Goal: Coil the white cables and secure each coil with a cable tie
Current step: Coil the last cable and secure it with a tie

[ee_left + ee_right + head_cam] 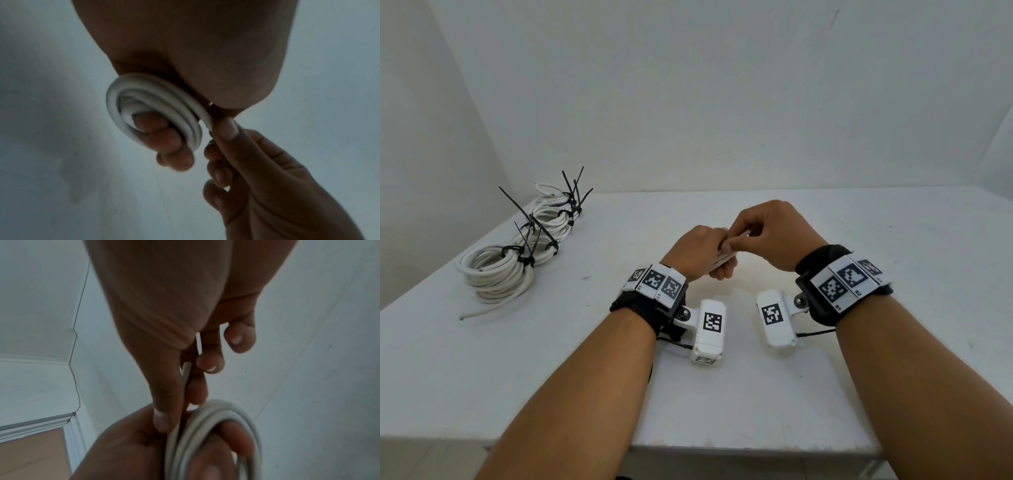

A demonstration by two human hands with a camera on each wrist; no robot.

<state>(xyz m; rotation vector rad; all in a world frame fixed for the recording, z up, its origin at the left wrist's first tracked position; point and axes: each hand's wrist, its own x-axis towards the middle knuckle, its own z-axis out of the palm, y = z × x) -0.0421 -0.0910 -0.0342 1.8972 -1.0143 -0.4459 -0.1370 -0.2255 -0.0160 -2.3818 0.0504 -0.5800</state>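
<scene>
Both hands meet above the middle of the white table [722, 394]. My left hand [702, 251] grips a small coil of white cable [152, 107], its fingers [164, 134] curled through the coil's centre. My right hand [763, 233] pinches the cable's free end [186, 374] between thumb and forefinger, right beside the coil [216, 426]. In the head view only a short bit of the cable [724, 260] shows between the hands. No cable tie is visible on this coil.
At the table's far left lie several coiled white cables [496, 274], each bound with black cable ties [524, 236] whose tails stick up. A loose cable end [479, 312] trails from the nearest coil. White walls stand behind.
</scene>
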